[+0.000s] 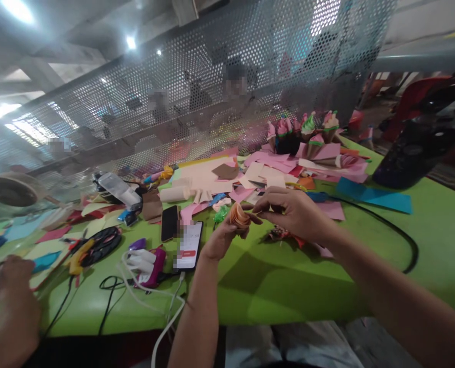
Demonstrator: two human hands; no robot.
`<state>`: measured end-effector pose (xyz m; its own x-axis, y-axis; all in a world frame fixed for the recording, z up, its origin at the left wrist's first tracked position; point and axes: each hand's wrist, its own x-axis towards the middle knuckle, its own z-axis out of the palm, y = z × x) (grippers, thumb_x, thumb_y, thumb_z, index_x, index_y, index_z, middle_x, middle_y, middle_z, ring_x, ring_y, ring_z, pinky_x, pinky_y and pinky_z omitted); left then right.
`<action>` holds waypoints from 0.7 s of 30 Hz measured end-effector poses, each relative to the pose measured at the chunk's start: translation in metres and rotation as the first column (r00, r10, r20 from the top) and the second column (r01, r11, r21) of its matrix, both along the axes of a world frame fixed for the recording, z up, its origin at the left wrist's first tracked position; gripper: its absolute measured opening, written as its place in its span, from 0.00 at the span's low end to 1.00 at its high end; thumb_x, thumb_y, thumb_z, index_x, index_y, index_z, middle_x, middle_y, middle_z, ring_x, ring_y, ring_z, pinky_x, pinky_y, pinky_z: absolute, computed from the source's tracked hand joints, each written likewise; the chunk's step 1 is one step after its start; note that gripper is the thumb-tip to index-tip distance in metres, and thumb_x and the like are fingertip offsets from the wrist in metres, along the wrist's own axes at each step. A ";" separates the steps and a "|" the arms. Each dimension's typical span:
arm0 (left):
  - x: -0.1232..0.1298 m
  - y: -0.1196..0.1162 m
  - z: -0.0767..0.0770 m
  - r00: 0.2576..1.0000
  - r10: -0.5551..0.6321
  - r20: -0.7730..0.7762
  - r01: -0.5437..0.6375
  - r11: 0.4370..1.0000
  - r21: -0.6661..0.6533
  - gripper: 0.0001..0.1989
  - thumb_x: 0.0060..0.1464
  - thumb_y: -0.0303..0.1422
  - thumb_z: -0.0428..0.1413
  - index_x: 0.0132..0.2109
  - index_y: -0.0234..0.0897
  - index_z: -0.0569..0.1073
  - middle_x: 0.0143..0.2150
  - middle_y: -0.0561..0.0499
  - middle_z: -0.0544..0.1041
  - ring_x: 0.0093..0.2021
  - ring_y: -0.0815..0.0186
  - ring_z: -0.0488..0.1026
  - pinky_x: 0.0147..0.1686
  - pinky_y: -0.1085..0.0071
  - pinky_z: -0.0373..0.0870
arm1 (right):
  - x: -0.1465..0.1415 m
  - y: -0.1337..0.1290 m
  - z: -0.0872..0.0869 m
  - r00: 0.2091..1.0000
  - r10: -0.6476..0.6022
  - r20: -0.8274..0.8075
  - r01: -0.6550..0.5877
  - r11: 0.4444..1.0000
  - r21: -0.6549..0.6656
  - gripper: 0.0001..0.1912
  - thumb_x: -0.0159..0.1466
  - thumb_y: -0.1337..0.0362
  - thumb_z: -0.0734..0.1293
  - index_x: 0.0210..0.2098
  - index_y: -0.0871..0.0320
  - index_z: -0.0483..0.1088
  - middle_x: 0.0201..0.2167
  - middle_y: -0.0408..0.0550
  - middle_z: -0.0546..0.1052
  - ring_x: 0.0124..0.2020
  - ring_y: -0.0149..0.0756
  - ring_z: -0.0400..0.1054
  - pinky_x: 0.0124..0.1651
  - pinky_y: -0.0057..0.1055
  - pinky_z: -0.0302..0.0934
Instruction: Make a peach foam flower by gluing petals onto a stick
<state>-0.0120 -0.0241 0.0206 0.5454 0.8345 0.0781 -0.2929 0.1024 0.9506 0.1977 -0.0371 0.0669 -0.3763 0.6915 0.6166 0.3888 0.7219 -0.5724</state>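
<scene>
My left hand (220,239) is closed around a peach paper flower (239,217), rolled in spiral layers, held above the green table (288,291). Just to the right, my right hand (296,210) has its thumb and fingers pinched together near the flower's edge. Whatever lies between those fingertips is too small to make out. Under the right hand, a reddish bundle of scraps (284,235) shows in part. A phone with a lit screen (189,246) lies by my left forearm, and a dark phone (169,224) is beyond it.
A power strip (156,268) with white plugs and cables sits left. Pink paper sheets (281,161) are heaped at the back, near finished paper flowers (284,125). A dark bottle (407,148) stands right. Another person's hand (15,273) is at far left, near a yellow-handled glue gun (79,258).
</scene>
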 end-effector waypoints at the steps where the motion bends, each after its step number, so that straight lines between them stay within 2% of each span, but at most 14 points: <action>1: 0.000 0.000 0.000 1.000 -0.004 -0.004 0.004 1.000 0.007 0.29 0.44 0.38 0.57 0.55 0.33 0.71 0.39 0.45 0.75 0.30 0.67 0.61 0.31 0.68 0.57 | 0.001 0.000 0.001 1.000 0.004 -0.004 -0.004 1.000 -0.006 0.07 0.64 0.69 0.66 0.35 0.56 0.77 0.31 0.47 0.77 0.32 0.33 0.71 0.35 0.28 0.65; 8: -0.002 -0.002 0.002 1.000 0.021 -0.022 -0.022 0.999 -0.026 0.31 0.42 0.37 0.58 0.55 0.34 0.71 0.41 0.45 0.74 0.33 0.66 0.63 0.31 0.69 0.58 | -0.002 -0.002 0.001 0.999 0.034 -0.002 -0.034 0.999 -0.035 0.07 0.63 0.69 0.66 0.32 0.56 0.78 0.30 0.46 0.76 0.33 0.33 0.71 0.36 0.28 0.64; 16: -0.001 -0.003 0.003 1.000 0.019 -0.009 -0.019 0.999 -0.027 0.28 0.42 0.37 0.61 0.53 0.36 0.73 0.36 0.49 0.71 0.30 0.68 0.61 0.29 0.70 0.59 | -0.004 -0.001 -0.004 0.998 0.057 0.041 -0.054 0.995 -0.080 0.09 0.63 0.70 0.68 0.41 0.55 0.79 0.35 0.48 0.77 0.37 0.36 0.72 0.39 0.30 0.65; 21: -0.002 -0.003 0.001 0.999 0.033 -0.034 -0.033 0.999 -0.013 0.31 0.42 0.39 0.59 0.55 0.36 0.71 0.38 0.48 0.72 0.31 0.67 0.61 0.30 0.70 0.60 | -0.005 -0.001 -0.005 0.995 0.059 0.075 -0.054 0.996 -0.075 0.09 0.64 0.69 0.67 0.41 0.55 0.79 0.36 0.49 0.78 0.38 0.37 0.73 0.40 0.31 0.66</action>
<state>-0.0143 -0.0269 0.0216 0.5199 0.8529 0.0486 -0.2643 0.1065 0.9585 0.1925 -0.0379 0.0622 -0.4603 0.7098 0.5331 0.3932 0.7014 -0.5945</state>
